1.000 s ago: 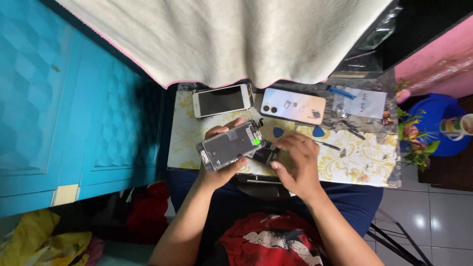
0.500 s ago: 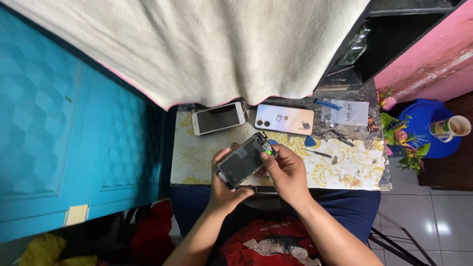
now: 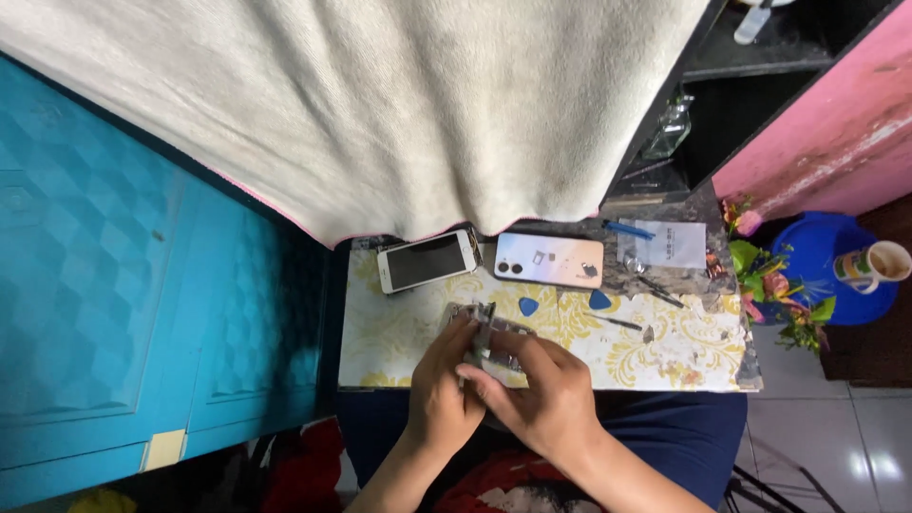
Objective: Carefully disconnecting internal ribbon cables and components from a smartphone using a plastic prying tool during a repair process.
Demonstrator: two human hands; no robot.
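Observation:
My left hand (image 3: 445, 388) and my right hand (image 3: 538, 390) are closed together on an opened phone assembly (image 3: 486, 334), held on edge just above the small table (image 3: 380, 328) with its yellow floral cover. Both hands grip it from the near side, and most of the part is hidden by my fingers. Behind it lie a white phone with a dark screen (image 3: 427, 259) and a pale phone back (image 3: 549, 259) with two camera holes.
Two blue picks (image 3: 528, 306) (image 3: 599, 300), thin tools (image 3: 617, 323) and a small plastic bag (image 3: 671, 244) lie at the table's right. A cream cloth (image 3: 380, 104) hangs behind. A blue cabinet (image 3: 104, 285) stands left; flowers (image 3: 774, 285) and a cup (image 3: 872, 266) right.
The phone assembly has gone from flat, face up in my left hand, to standing on edge. Both hands have closed around it, lower and nearer the table's front edge.

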